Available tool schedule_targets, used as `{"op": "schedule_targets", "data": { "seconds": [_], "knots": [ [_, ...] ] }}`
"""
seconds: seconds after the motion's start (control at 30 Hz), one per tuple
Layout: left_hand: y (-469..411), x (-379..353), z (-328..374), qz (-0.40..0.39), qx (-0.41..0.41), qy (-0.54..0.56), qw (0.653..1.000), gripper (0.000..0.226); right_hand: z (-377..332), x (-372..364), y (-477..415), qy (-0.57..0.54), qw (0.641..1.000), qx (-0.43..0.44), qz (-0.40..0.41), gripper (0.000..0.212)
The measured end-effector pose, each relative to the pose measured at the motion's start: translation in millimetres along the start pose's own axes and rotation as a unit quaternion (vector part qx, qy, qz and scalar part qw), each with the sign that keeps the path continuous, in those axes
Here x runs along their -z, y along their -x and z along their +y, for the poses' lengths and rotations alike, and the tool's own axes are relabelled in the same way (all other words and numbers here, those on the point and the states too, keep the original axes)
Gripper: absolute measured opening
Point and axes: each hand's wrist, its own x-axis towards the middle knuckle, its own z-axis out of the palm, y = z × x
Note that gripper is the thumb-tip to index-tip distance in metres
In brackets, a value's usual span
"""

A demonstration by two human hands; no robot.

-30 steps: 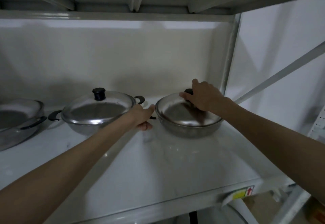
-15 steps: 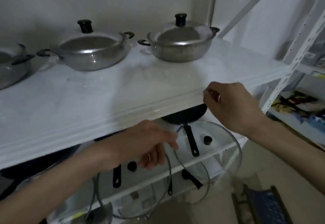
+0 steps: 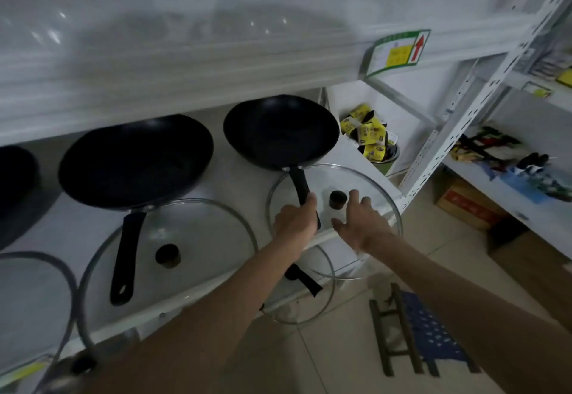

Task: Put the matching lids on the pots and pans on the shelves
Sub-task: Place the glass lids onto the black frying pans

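Your left hand [image 3: 295,218] is clamped on the pan handle [image 3: 305,195] so the black pan [image 3: 280,130] stays put. Your right hand [image 3: 359,222] is spread wide, holding nothing, just shy of the glass lid [image 3: 365,183] knob [image 3: 338,199]

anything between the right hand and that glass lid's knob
Nothing visible. The right hand is open just short of the black knob of the glass lid; the left hand grips the pan handle beside it.
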Motion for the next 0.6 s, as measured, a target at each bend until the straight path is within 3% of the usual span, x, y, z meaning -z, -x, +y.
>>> {"op": "schedule_targets", "data": {
  "seconds": [0.07, 0.17, 0.27, 0.4, 0.47, 0.6],
  "knots": [
    [-17, -14, -1, -0.05, 0.033, 0.078, 0.995, 0.061, -5, -7, -20, -0.022, 1.0, -0.006, -0.011, 0.057],
    [-28, -21, 0, -0.123, 0.11, 0.274, 0.947, 0.042, -9, -18, -44, -0.04, 0.999, -0.012, -0.013, 0.046],
    [-35, -26, -2, -0.103, 0.101, 0.263, 0.954, 0.028, -6, -24, -62, -0.022, 1.0, -0.017, 0.011, 0.037],
    [-43, -14, -7, -0.071, 0.109, 0.215, 0.968, 0.033, 1, -24, -71, 0.001, 0.999, 0.039, 0.018, 0.026],
    [-47, 3, -10, -0.07, 0.105, 0.2, 0.972, 0.024, 6, -21, -68, 0.01, 0.998, 0.059, 0.013, 0.026],
    [-63, 51, -13, -0.079, 0.087, 0.151, 0.981, 0.025, 30, -16, -52, -0.015, 0.998, 0.053, -0.011, 0.025]
  ]
}}
